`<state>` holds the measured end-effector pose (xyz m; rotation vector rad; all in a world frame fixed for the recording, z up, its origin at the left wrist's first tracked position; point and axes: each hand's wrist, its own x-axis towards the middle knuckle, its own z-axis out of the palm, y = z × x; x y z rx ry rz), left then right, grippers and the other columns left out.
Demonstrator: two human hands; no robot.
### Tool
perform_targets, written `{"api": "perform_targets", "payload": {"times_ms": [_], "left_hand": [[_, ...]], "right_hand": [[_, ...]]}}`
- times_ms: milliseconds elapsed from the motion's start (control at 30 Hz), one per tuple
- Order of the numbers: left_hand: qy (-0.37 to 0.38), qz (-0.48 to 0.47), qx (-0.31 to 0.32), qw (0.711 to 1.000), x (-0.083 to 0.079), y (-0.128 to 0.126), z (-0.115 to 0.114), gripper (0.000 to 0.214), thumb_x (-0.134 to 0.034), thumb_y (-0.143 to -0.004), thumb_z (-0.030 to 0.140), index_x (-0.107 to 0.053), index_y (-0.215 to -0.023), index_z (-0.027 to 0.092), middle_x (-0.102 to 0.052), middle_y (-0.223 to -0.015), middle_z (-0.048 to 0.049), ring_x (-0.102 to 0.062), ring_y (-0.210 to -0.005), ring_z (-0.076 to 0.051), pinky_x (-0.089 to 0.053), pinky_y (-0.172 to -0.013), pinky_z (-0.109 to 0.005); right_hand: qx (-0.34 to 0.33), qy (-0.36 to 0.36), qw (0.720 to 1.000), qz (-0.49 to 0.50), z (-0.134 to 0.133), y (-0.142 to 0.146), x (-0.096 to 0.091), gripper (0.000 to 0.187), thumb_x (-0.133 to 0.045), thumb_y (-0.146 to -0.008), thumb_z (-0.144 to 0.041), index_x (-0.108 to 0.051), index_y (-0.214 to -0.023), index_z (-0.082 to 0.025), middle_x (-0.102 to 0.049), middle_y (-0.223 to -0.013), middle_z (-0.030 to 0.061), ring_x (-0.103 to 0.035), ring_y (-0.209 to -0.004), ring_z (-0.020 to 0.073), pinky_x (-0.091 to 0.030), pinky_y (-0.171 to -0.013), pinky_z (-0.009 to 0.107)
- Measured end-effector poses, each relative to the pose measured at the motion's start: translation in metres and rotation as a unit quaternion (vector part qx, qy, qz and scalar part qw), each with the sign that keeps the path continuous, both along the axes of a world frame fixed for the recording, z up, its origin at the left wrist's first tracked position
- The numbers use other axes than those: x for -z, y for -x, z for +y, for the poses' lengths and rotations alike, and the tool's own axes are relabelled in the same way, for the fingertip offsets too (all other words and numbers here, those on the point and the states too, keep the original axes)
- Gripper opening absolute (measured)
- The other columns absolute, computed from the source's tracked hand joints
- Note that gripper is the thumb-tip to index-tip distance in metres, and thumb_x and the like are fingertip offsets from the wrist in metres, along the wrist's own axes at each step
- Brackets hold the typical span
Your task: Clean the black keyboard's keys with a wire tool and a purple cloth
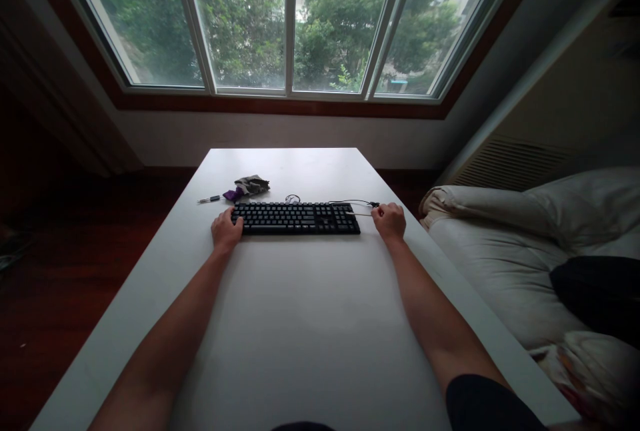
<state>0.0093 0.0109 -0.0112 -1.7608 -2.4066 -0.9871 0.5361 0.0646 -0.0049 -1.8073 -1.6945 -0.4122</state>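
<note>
One long black rectangular keyboard [295,218] lies crosswise on the glossy white table [310,324] in the head view. The left hand [227,228] grasps its left end, thumb over the keys. Fingers curled, the right hand [390,220] pinches a thin pale rod [361,214] that points at the number keys. Behind the keyboard's left half lies a crumpled grey-and-purple cloth-like bundle [253,184], its material unclear.

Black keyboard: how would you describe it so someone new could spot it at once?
Find the white table in front of the window. Toward its far end lies the black keyboard, with the left hand at its left end. Unlike the small crumpled bundle behind it, it is long, flat and covered in keys.
</note>
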Motion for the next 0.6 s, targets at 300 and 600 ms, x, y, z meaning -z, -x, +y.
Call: {"api": "perform_targets", "payload": {"times_ms": [300, 600], "left_hand": [[-0.007, 0.001, 0.001, 1.0, 0.002, 0.0, 0.001, 0.046, -0.055, -0.091, 0.037, -0.059, -0.133, 0.018, -0.067, -0.124, -0.0131, -0.06, -0.115, -0.031, -0.043, -0.104, -0.044], [-0.007, 0.006, 0.0, 1.0, 0.003, 0.001, 0.001, 0.046, -0.054, -0.091, 0.037, -0.059, -0.133, 0.019, -0.067, -0.124, -0.0131, -0.06, -0.115, -0.031, -0.042, -0.105, -0.044]], "right_hand": [[-0.026, 0.021, 0.999, 0.003, -0.002, 0.021, 0.007, 0.028, -0.05, -0.092, -0.034, -0.063, -0.072, -0.02, -0.062, -0.083, 0.0107, -0.047, -0.084, 0.0251, -0.036, -0.072, 0.036], [-0.003, 0.07, 0.997, 0.034, 0.006, 0.013, 0.009, 0.026, -0.052, -0.089, -0.032, -0.063, -0.07, -0.02, -0.066, -0.082, 0.0112, -0.049, -0.082, 0.0251, -0.033, -0.069, 0.034]]}}
